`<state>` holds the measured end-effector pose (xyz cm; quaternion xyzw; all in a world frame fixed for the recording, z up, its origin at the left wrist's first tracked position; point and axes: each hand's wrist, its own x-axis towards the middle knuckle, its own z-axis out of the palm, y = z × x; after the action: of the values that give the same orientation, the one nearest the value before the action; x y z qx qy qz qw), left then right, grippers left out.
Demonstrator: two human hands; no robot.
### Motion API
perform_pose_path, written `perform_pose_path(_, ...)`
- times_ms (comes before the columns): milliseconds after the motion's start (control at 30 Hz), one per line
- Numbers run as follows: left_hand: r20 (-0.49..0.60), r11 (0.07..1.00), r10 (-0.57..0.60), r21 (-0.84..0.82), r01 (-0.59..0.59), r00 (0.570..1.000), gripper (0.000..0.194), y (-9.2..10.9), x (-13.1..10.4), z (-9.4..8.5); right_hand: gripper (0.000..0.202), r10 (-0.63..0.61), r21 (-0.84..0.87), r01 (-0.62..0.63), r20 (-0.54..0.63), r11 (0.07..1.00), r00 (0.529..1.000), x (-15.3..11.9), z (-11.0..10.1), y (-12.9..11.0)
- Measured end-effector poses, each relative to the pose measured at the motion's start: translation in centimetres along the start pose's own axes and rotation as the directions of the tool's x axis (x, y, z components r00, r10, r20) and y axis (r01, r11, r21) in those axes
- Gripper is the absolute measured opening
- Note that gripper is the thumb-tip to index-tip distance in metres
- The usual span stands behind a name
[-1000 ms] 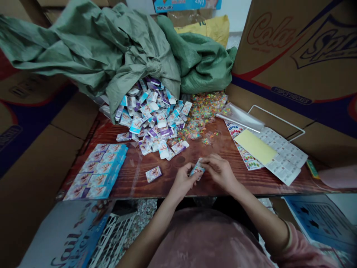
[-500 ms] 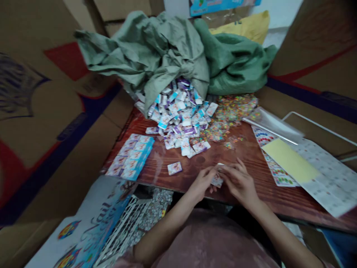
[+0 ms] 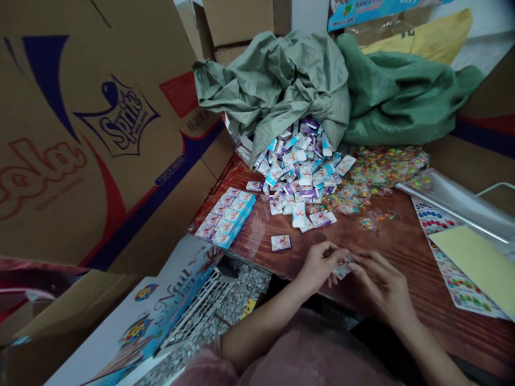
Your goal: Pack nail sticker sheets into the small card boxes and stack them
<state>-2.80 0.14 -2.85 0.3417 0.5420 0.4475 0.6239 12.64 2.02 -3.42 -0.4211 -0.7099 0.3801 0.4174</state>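
Near the table's front edge, my left hand [image 3: 321,266] grips a small printed box [image 3: 341,269] between thumb and fingers. My right hand [image 3: 380,281] meets it from the other side, its fingertips pinched at the box's right end. Fingers cover part of the box. A single flat small box [image 3: 280,243] lies on the wood to the left of my hands. Farther left, several similar boxes stand in neat rows [image 3: 228,215]. Beyond my hands is a loose pile of small boxes [image 3: 300,171], spilling from a grey-green sack [image 3: 281,80].
Small clear packets of coloured candy-like bits [image 3: 374,171] lie right of the pile. A darker green sack [image 3: 406,96] sits behind them. Sticker sheets, a yellow sheet [image 3: 470,262] and clear plastic [image 3: 462,201] cover the right side. A large cardboard carton [image 3: 132,177] walls the left.
The view has turned left, so everything sits farther right in the picture. Both hands stay together at the small box, which my right fingers now cover less at its top edge.
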Motion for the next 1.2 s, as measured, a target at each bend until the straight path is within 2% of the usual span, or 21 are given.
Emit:
perform_pose_path(100,0.073,1.000,0.012,-0.013,-0.011,0.997,0.029,0.0,-0.1,-0.6,0.017,0.132,0.128,-0.134,0.024,0.983,0.991,0.6,0.2,-0.8)
perform_pose_path(200,0.157,0.998,0.057,0.009,-0.059,0.986,0.035,0.1,-0.1,-1.0,0.021,0.329,0.304,-0.321,0.027,0.897,0.944,1.4,-0.1,-0.9)
perform_pose_path(333,0.196,0.998,0.056,0.029,-0.063,0.979,0.040,0.1,0.0,-1.0,0.020,0.421,0.416,-0.401,0.049,0.816,0.906,1.6,-0.6,-0.8)
perform_pose_path(433,0.187,0.997,0.052,0.045,-0.061,0.981,0.041,0.0,0.0,-0.7,0.018,0.379,0.400,-0.360,0.033,0.843,0.925,1.4,-0.8,-0.9)
perform_pose_path(533,0.180,0.997,0.042,0.059,-0.054,0.983,0.040,0.2,-0.2,-0.4,0.016,0.276,0.330,-0.268,0.024,0.905,0.961,1.1,-1.0,-0.8)
perform_pose_path(667,0.171,0.997,0.039,0.054,-0.049,0.984,0.040,0.5,-0.5,-0.3,0.015,0.228,0.289,-0.232,0.050,0.929,0.972,0.8,-1.1,-0.6)
perform_pose_path(767,0.153,1.000,0.007,0.001,-0.007,0.988,0.041,0.8,-1.0,-0.5,0.016,0.093,0.219,-0.105,0.063,0.970,0.994,0.2,-0.8,-1.0)
perform_pose_path(867,0.145,0.998,-0.026,-0.057,0.035,0.989,0.041,1.0,-1.8,-1.1,0.021,-0.022,0.190,-0.006,0.141,0.982,0.990,-0.4,-0.3,-1.3)
perform_pose_path(967,0.098,0.993,-0.031,-0.107,0.042,0.995,0.041,0.9,-2.8,-2.1,0.028,-0.048,0.153,0.013,0.229,0.988,0.972,-0.7,0.8,-1.4)
perform_pose_path(1033,0.030,0.989,-0.037,-0.142,0.041,0.999,0.043,0.7,-3.3,-2.9,0.033,-0.043,0.062,0.027,0.275,0.998,0.960,-0.6,2.0,-1.4)
perform_pose_path(1133,-0.167,0.978,-0.001,-0.206,-0.034,0.986,0.043,0.6,-4.1,-4.1,0.039,-0.021,-0.090,0.045,0.252,0.995,0.968,-0.1,4.6,-1.8)
perform_pose_path(1200,-0.317,0.964,0.038,-0.239,-0.119,0.948,0.042,0.7,-4.7,-5.0,0.045,-0.024,-0.082,0.045,0.240,0.996,0.970,0.6,6.6,-2.5)
